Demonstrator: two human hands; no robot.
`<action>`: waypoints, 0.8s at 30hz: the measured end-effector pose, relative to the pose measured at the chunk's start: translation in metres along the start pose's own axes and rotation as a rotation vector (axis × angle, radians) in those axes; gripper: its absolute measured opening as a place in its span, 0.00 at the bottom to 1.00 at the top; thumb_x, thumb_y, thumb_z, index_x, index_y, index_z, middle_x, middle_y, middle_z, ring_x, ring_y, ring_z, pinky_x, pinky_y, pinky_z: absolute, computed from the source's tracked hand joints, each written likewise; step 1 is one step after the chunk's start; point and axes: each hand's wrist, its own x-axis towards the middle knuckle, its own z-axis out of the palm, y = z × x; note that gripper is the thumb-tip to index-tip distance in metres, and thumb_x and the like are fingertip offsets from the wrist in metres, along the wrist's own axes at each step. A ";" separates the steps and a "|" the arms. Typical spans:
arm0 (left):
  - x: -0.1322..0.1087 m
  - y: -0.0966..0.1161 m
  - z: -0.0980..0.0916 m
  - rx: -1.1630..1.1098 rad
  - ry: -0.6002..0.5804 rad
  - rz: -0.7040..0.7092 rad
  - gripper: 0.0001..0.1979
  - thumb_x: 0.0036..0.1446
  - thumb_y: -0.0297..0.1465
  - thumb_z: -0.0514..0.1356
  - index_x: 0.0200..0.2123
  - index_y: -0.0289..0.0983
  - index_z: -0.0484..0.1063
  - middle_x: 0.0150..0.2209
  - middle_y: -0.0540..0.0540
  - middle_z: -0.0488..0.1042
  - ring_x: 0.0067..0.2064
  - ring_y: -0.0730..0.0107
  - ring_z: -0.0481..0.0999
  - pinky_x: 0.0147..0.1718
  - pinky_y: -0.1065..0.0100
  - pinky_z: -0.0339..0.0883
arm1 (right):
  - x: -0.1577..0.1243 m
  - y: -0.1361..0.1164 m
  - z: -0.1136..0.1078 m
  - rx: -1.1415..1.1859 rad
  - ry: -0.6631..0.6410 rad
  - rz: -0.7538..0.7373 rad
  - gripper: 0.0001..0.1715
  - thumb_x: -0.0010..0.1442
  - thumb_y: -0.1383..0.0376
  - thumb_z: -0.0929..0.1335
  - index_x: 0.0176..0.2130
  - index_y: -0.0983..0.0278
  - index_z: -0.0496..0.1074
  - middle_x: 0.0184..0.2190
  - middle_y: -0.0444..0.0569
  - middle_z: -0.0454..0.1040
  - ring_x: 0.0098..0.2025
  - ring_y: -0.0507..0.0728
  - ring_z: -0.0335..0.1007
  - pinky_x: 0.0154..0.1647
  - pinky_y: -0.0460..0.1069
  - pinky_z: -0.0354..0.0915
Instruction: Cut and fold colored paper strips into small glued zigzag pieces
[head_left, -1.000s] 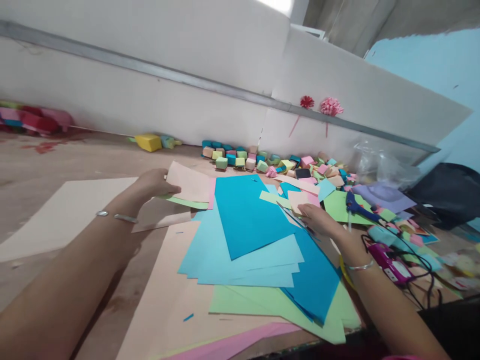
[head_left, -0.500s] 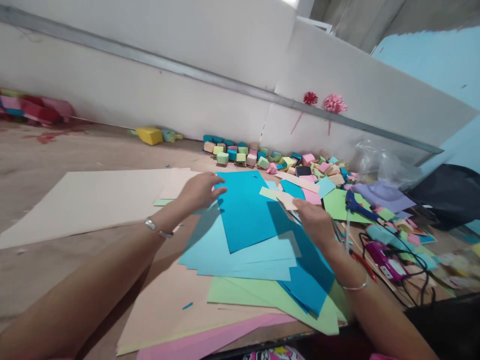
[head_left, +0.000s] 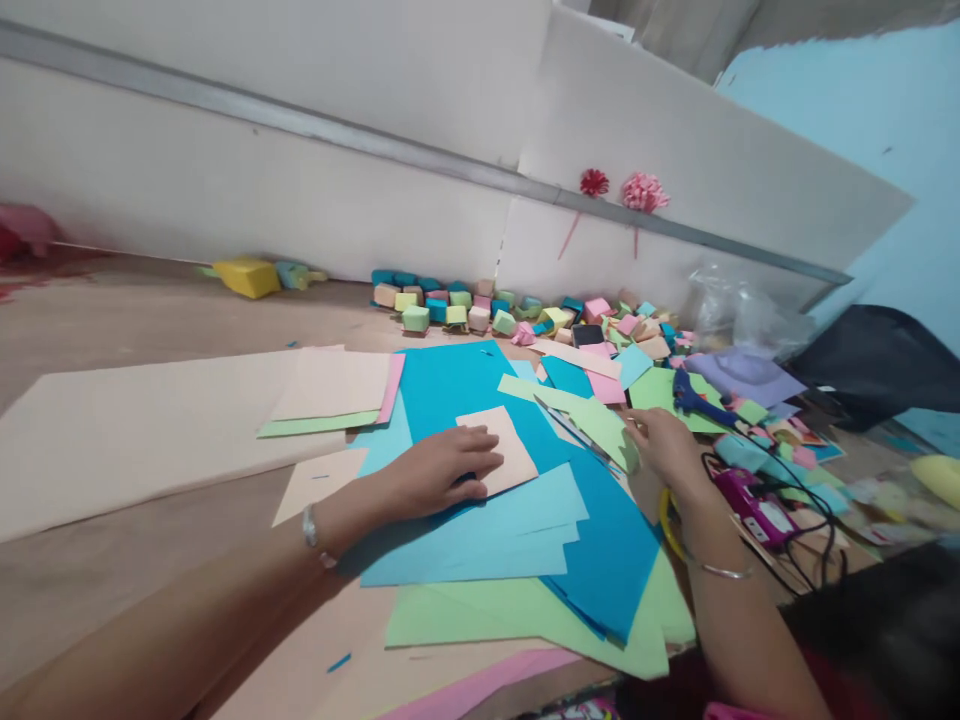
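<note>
My left hand (head_left: 442, 468) lies flat with its fingers stretched over a small peach paper piece (head_left: 514, 448). That piece rests on a blue sheet (head_left: 450, 375), above fanned light blue sheets (head_left: 480, 545). To the right, my right hand (head_left: 664, 450) has its thumb and fingers pinched together at the end of a light green paper strip (head_left: 600, 420). What the pinch holds, if anything, I cannot make out. Thin dark pointed tools (head_left: 574, 432) lie beside the strip. A yellow loop (head_left: 670, 525) shows near my right wrist.
Peach, pink and green pieces (head_left: 330, 385) overlap a long pale sheet (head_left: 135, 430) on the left. Small paper boxes (head_left: 416, 318) line the wall. At right are a blue glue gun (head_left: 697, 400), a purple device (head_left: 757, 510) with black cables and a dark bag (head_left: 877, 365).
The peach piece that was in my right hand now lies under my left hand, which moved nearer and rightward. My right hand moved slightly right. The view shifted a little.
</note>
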 end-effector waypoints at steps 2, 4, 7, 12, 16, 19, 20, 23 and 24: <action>0.000 0.000 0.003 0.029 -0.002 0.012 0.19 0.65 0.39 0.55 0.57 0.44 0.66 0.62 0.42 0.65 0.63 0.53 0.63 0.59 0.52 0.57 | 0.000 0.008 0.007 0.007 -0.068 0.031 0.15 0.59 0.64 0.66 0.45 0.65 0.74 0.37 0.55 0.77 0.40 0.63 0.72 0.39 0.51 0.63; 0.000 -0.001 0.004 0.039 0.001 0.010 0.19 0.65 0.40 0.54 0.57 0.44 0.67 0.61 0.42 0.65 0.62 0.52 0.64 0.58 0.51 0.59 | 0.000 0.007 0.014 0.026 -0.119 0.042 0.18 0.56 0.62 0.69 0.47 0.63 0.73 0.39 0.53 0.76 0.41 0.60 0.71 0.38 0.48 0.62; -0.001 -0.004 0.005 0.041 0.012 0.009 0.19 0.65 0.40 0.54 0.57 0.44 0.67 0.61 0.42 0.66 0.62 0.51 0.64 0.58 0.52 0.60 | 0.002 0.004 0.019 0.034 -0.141 0.081 0.24 0.52 0.60 0.72 0.49 0.63 0.72 0.39 0.53 0.76 0.42 0.61 0.71 0.38 0.47 0.60; -0.004 -0.006 0.009 0.063 -0.009 -0.007 0.21 0.66 0.39 0.53 0.60 0.45 0.63 0.63 0.42 0.63 0.63 0.51 0.62 0.60 0.49 0.57 | 0.004 0.013 0.015 0.013 -0.068 0.216 0.29 0.51 0.69 0.69 0.53 0.64 0.70 0.37 0.53 0.77 0.40 0.61 0.71 0.34 0.48 0.57; -0.005 -0.005 0.011 0.082 -0.024 -0.026 0.21 0.67 0.39 0.51 0.61 0.45 0.63 0.64 0.41 0.61 0.64 0.48 0.60 0.59 0.46 0.57 | 0.004 0.021 0.009 0.035 0.023 0.293 0.21 0.55 0.68 0.65 0.48 0.63 0.74 0.31 0.49 0.78 0.35 0.60 0.71 0.32 0.49 0.57; -0.006 -0.005 0.012 0.107 -0.027 -0.028 0.21 0.67 0.39 0.51 0.61 0.44 0.63 0.64 0.41 0.61 0.64 0.48 0.60 0.59 0.46 0.57 | 0.004 0.026 0.002 0.052 0.135 0.352 0.17 0.58 0.63 0.63 0.42 0.65 0.76 0.35 0.54 0.78 0.38 0.62 0.72 0.36 0.51 0.60; -0.006 -0.004 0.013 0.113 -0.021 -0.023 0.20 0.67 0.39 0.51 0.60 0.44 0.64 0.64 0.41 0.62 0.64 0.48 0.61 0.59 0.47 0.57 | 0.004 0.027 0.001 0.058 0.176 0.372 0.18 0.59 0.62 0.62 0.42 0.66 0.76 0.38 0.55 0.78 0.40 0.63 0.71 0.38 0.52 0.60; -0.006 -0.002 0.012 0.136 0.023 -0.016 0.19 0.66 0.40 0.52 0.58 0.44 0.66 0.61 0.41 0.65 0.61 0.49 0.64 0.57 0.51 0.59 | 0.005 0.029 0.000 0.086 0.252 0.404 0.23 0.61 0.61 0.59 0.48 0.69 0.73 0.43 0.59 0.77 0.44 0.64 0.71 0.42 0.53 0.62; -0.005 -0.001 0.011 0.151 0.038 -0.021 0.19 0.65 0.40 0.53 0.57 0.44 0.67 0.60 0.41 0.66 0.60 0.50 0.65 0.56 0.52 0.59 | 0.005 0.029 0.001 0.098 0.253 0.404 0.24 0.61 0.62 0.58 0.50 0.70 0.72 0.43 0.59 0.77 0.44 0.64 0.71 0.43 0.53 0.62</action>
